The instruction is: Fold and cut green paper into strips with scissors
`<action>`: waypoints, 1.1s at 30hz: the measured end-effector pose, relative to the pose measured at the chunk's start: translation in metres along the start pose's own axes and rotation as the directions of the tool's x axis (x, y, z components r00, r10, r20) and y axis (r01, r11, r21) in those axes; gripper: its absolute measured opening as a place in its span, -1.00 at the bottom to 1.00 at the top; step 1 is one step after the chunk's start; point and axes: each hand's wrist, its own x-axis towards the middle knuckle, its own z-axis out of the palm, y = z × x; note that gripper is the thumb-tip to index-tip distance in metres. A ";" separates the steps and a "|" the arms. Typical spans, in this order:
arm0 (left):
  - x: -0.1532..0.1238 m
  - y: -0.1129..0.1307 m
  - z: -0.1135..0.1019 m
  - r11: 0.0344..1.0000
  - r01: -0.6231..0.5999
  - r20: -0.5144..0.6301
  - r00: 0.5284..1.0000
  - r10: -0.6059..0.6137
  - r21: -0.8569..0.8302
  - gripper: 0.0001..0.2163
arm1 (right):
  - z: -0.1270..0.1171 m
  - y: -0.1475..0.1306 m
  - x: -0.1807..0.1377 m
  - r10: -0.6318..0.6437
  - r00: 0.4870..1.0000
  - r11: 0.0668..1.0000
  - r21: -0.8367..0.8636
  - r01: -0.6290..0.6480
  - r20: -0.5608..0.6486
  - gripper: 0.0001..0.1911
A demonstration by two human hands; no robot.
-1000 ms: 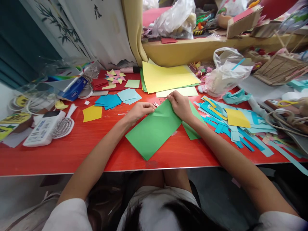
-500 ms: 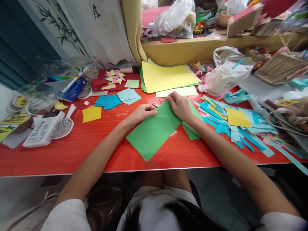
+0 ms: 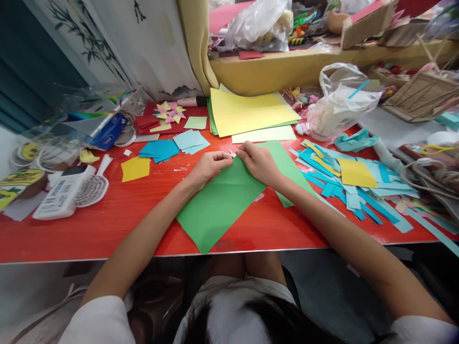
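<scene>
A sheet of green paper (image 3: 222, 203) slants across the front of the red table, with a faint crease near its upper end. At its upper left edge, my left hand (image 3: 210, 168) is closed, thumb and fingers pinching the paper. My right hand (image 3: 258, 165) pinches the top corner, close to the left fingertips. Under my right wrist lies a second green sheet (image 3: 287, 165), partly hidden by the hand and forearm. A small shiny metal tip (image 3: 232, 153) shows just beyond my fingers; what it belongs to is hidden.
Blue paper strips (image 3: 358, 191) and a yellow square (image 3: 356, 173) lie to the right. Blue squares (image 3: 159, 150), a yellow square (image 3: 135, 169) and a hairbrush (image 3: 93, 186) are on the left. Large yellow sheets (image 3: 251, 112) and a plastic bag with a cup (image 3: 333, 112) stand behind.
The green sheet has come down toward the table's front edge and turned slightly. My right hand has moved a little left and nearer, closer to my left hand. More of the second green sheet shows.
</scene>
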 end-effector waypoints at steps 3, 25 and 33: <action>0.000 0.002 -0.001 1.000 0.015 -0.011 1.000 -0.015 -0.001 -0.82 | -0.007 0.007 0.005 0.015 0.999 0.999 -0.029 -0.016 -0.043 -0.82; 0.000 0.005 -0.006 0.994 0.029 0.026 0.999 -0.032 0.103 -0.83 | -0.034 0.058 0.019 0.043 0.970 0.968 -0.229 -0.099 -0.238 -0.82; 0.002 0.003 -0.008 0.993 0.024 0.034 0.999 -0.028 0.114 -0.83 | -0.044 0.078 0.020 0.063 0.952 0.934 -0.318 -0.162 -0.299 -0.80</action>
